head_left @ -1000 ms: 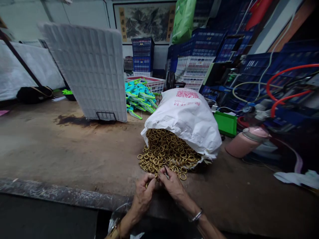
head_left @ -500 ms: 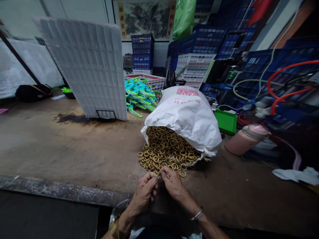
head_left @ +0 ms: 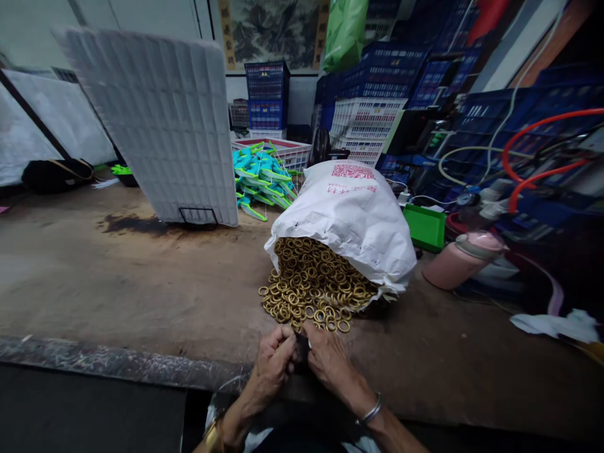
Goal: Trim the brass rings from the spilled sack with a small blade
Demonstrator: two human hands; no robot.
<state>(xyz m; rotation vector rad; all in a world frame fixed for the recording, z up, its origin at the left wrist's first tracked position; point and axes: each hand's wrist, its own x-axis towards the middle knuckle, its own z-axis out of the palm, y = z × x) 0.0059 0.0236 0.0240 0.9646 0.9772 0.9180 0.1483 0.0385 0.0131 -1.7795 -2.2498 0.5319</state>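
Many gold rings (head_left: 306,286) lie just beyond left grip (head_left: 274,360) and right grip (head_left: 329,360).

a workshop, shown by stacked crates (head_left: 267,97) and a stained worktable (head_left: 189,283).

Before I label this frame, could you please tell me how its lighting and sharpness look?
Head view: dim overall, darkest at right below the blue crates; head view: the white panel looks stretched, likely lens distortion; head view: fingertips of the left hand and right hand too soft to resolve.
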